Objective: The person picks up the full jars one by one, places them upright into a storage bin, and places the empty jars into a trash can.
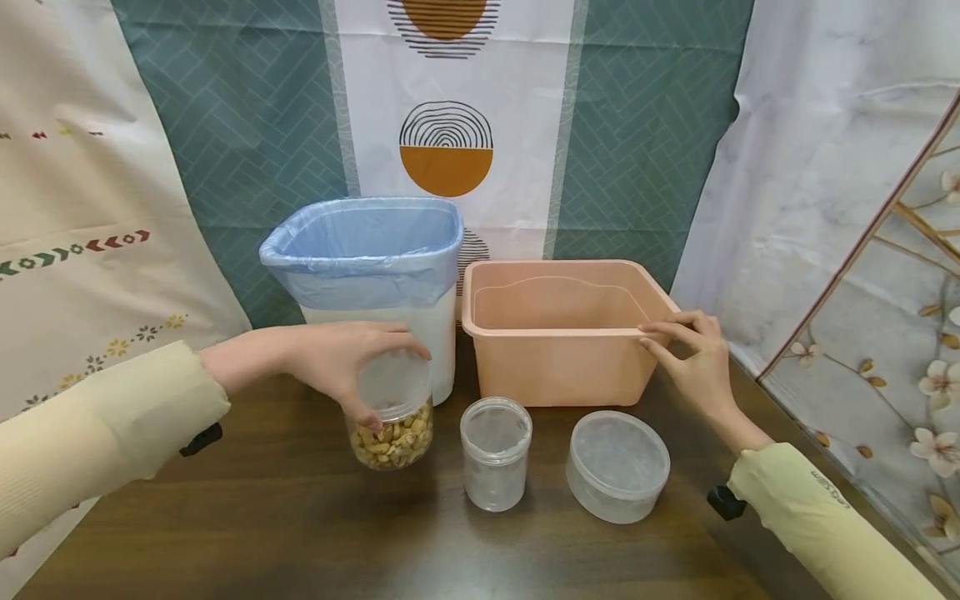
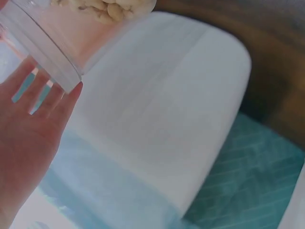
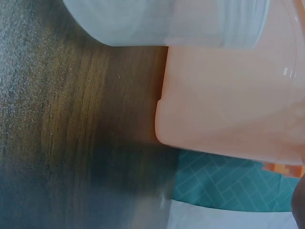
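My left hand [image 1: 330, 358] grips a clear jar [image 1: 393, 437] partly filled with pale yellow nuts [image 2: 112, 8], its fingers and thumb spread around the frosted lid. At the front right corner of a peach plastic bin [image 1: 555, 371], my right hand [image 1: 697, 367] pinches the rim between thumb and fingers. Between the hands stands a smaller round jar [image 1: 495, 479] that looks to hold nothing. Closer to the right hand is a low, wide round container [image 1: 618, 467], also translucent. Only a sliver of the right hand shows in the right wrist view.
Behind the left hand stands a white trash can [image 1: 442, 342] lined with a blue bag [image 1: 360, 275]. Everything rests on a dark wooden table [image 1: 300, 517]. Patterned curtains [image 1: 652, 125] hang close behind, with more fabric on both sides.
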The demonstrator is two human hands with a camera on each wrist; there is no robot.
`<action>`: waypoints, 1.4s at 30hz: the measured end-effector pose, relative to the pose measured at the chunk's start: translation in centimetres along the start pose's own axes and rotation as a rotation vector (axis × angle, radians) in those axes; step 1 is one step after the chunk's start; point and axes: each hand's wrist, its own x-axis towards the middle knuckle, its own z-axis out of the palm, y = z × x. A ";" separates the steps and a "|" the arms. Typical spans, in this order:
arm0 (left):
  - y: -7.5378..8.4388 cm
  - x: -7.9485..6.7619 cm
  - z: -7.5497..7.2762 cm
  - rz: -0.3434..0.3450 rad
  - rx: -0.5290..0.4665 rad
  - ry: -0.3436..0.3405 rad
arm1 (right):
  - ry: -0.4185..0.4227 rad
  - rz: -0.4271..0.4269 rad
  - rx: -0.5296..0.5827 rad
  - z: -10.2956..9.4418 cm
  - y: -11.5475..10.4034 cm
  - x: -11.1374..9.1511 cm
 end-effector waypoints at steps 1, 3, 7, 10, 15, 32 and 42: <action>0.3 0.3 -0.6 0.004 0.018 -0.003 | -0.001 0.001 0.001 0.0 0.0 0.0; 0.8 0.8 -1.7 0.014 0.053 -0.009 | 0.000 0.004 0.003 -0.1 0.0 -0.1; 1.9 2.0 -3.9 0.017 0.080 -0.032 | -0.005 0.018 0.003 -0.1 0.0 -0.1; 2.6 2.8 -5.4 0.014 0.079 -0.061 | -0.009 0.024 0.001 -0.1 0.0 -0.1; 3.4 4.3 -7.0 0.021 0.069 -0.099 | -0.006 0.020 -0.001 -0.1 0.0 -0.1; 5.7 9.8 -11.1 0.032 0.127 -0.156 | 0.002 0.003 -0.008 0.0 -0.1 -0.1; 5.9 13.1 -13.2 0.005 0.146 -0.145 | -0.006 0.019 -0.021 -0.1 0.2 -0.1</action>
